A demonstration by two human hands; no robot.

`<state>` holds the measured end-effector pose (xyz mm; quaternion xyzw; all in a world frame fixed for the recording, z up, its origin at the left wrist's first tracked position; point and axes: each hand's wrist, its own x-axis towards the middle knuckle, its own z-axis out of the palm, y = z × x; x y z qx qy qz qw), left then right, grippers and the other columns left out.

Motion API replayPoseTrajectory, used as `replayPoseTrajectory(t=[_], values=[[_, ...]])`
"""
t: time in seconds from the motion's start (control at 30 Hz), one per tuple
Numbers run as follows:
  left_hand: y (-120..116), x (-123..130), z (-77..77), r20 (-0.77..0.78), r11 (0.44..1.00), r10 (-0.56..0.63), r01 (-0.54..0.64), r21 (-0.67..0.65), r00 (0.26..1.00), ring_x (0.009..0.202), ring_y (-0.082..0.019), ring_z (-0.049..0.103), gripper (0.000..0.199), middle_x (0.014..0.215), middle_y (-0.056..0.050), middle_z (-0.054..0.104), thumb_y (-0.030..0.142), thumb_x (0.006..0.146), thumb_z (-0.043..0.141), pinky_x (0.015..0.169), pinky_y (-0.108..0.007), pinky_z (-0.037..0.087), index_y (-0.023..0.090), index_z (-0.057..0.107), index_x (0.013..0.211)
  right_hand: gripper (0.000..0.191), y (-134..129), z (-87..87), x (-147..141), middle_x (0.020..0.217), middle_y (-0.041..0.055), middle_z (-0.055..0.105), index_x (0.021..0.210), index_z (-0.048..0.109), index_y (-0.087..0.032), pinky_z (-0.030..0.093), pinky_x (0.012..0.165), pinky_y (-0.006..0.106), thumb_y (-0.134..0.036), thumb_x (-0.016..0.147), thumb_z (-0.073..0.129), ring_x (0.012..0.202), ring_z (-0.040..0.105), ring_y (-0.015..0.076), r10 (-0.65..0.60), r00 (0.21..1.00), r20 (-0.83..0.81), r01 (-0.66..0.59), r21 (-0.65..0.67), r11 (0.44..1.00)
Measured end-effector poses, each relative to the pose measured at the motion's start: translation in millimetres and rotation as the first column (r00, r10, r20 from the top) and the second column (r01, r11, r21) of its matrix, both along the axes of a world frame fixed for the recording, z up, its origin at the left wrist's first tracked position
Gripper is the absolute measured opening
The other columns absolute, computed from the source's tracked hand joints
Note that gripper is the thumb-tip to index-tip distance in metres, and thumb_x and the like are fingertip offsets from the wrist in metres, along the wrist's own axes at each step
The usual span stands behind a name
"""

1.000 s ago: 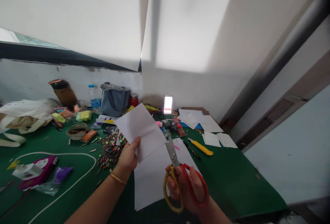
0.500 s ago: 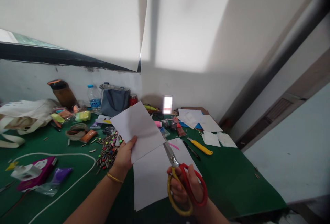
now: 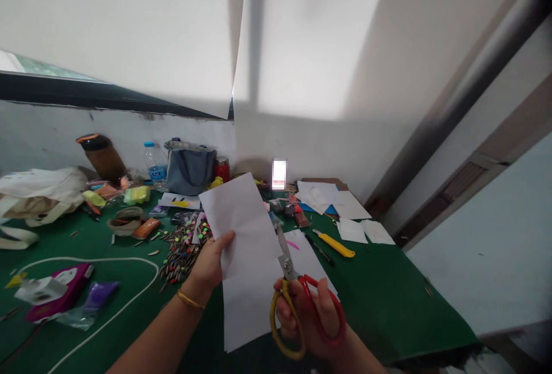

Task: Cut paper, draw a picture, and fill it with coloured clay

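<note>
My left hand (image 3: 213, 262) pinches a white sheet of paper (image 3: 241, 219) by its left edge, thumb on top, and holds it tilted above the table. My right hand (image 3: 313, 311) grips scissors (image 3: 288, 268) by their handles, one loop yellow and the other red. The blades point up and away, spread a little, beside the right edge of the held sheet; I cannot tell whether they touch it. Below lies more white paper (image 3: 250, 316), with a pink mark (image 3: 292, 244) showing near the blades.
A yellow utility knife (image 3: 335, 244) and a black pen (image 3: 319, 249) lie right of the paper. Left are a heap of sunflower seeds (image 3: 179, 256) and a white cable (image 3: 146, 259). A grey bag (image 3: 191, 168), water bottle (image 3: 155, 164) and lit phone (image 3: 279, 174) stand at the back.
The held sheet has turned more upright and shifted slightly right. The scissors' handles have moved a little left and closer together, while the blades stay beside the sheet's right edge.
</note>
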<state>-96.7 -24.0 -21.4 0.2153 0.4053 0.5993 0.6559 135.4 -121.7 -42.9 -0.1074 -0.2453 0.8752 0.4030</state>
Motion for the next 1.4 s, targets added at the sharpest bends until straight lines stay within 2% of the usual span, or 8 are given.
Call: replayPoseTrajectory(t=[0.17, 0.3, 0.43, 0.57, 0.83, 1.03, 1.4], values=[[-6.5, 6.1, 5.1, 0.020, 1.000, -0.017, 0.017, -0.005, 1.000, 0.079, -0.031, 0.074, 0.032, 0.091, -0.017, 0.076, 0.010, 0.076, 0.069, 0.077, -0.042, 0.061, 0.006, 0.068, 0.108, 0.084, 2.3, 1.8, -1.3, 0.075, 0.0007, 0.047, 0.113, 0.058, -0.014, 0.024, 0.052, 0.023, -0.086, 0.073, 0.042, 0.056, 0.033, 0.0091, -0.044, 0.999, -0.006, 0.044, 0.020, 0.999], [-6.6, 6.5, 6.2, 0.032, 1.000, -0.028, 0.028, -0.005, 0.999, 0.080, -0.032, 0.074, 0.036, 0.092, -0.018, 0.076, 0.011, 0.076, 0.070, 0.078, -0.043, 0.061, 0.005, 0.067, 0.112, 0.082, 5.1, -4.5, -2.3, 0.067, -0.0030, 0.044, 0.111, 0.059, -0.013, 0.021, 0.046, 0.021, -0.085, 0.073, 0.046, 0.050, 0.026, 0.0059, -0.099, 0.995, -0.008, 0.099, 0.013, 0.995], [-3.9, 1.7, 4.2, 0.018, 0.999, -0.049, 0.049, 0.002, 0.999, 0.080, -0.030, 0.074, 0.037, 0.095, -0.018, 0.075, 0.013, 0.077, 0.070, 0.077, -0.041, 0.061, 0.007, 0.066, 0.113, 0.078, 8.9, -14.8, -1.6, 0.062, -0.0061, 0.042, 0.112, 0.060, -0.014, 0.016, 0.040, 0.018, -0.082, 0.074, 0.050, 0.043, 0.020, 0.0030, -0.066, 0.997, -0.048, 0.068, 0.043, 0.997], [-2.2, -2.5, 1.9, 0.000, 0.999, -0.051, 0.051, -0.006, 0.999, 0.078, -0.031, 0.074, 0.034, 0.093, -0.018, 0.076, 0.011, 0.076, 0.069, 0.073, -0.041, 0.062, 0.007, 0.067, 0.110, 0.079, 8.8, -19.9, -2.1, 0.061, -0.0058, 0.044, 0.113, 0.061, -0.013, 0.017, 0.039, 0.017, -0.081, 0.076, 0.049, 0.042, 0.021, 0.0027, -0.063, 0.996, -0.064, 0.066, 0.051, 0.997], [-8.3, 2.8, 8.7, -0.028, 0.996, -0.086, 0.086, 0.029, 0.996, 0.076, -0.030, 0.073, 0.030, 0.094, -0.017, 0.075, 0.013, 0.075, 0.071, 0.070, -0.039, 0.062, 0.007, 0.069, 0.104, 0.085, 4.1, -3.0, -9.5, 0.068, -0.0015, 0.046, 0.112, 0.062, -0.015, 0.022, 0.047, 0.021, -0.087, 0.068, 0.049, 0.052, 0.029, 0.0072, -0.084, 0.996, -0.039, 0.085, 0.027, 0.996], [-10.3, 4.1, 18.1, -0.021, 0.994, -0.092, 0.093, 0.051, 0.996, 0.079, -0.031, 0.073, 0.033, 0.097, -0.018, 0.075, 0.014, 0.076, 0.070, 0.072, -0.040, 0.062, 0.007, 0.067, 0.109, 0.084, 5.5, -4.3, -9.8, 0.070, -0.0007, 0.046, 0.114, 0.061, -0.015, 0.024, 0.050, 0.023, -0.086, 0.071, 0.046, 0.054, 0.029, 0.0084, -0.089, 0.994, -0.062, 0.093, 0.056, 0.994], [-9.1, 3.8, 20.9, -0.009, 0.989, -0.141, 0.141, 0.049, 0.990, 0.084, -0.031, 0.073, 0.045, 0.100, -0.017, 0.075, 0.017, 0.073, 0.075, 0.077, -0.040, 0.061, 0.008, 0.064, 0.116, 0.086, 0.9, 3.1, -10.0, 0.077, 0.0013, 0.047, 0.117, 0.059, -0.015, 0.026, 0.054, 0.023, -0.086, 0.071, 0.047, 0.060, 0.033, 0.0108, -0.064, 0.995, -0.081, 0.071, 0.089, 0.994]])
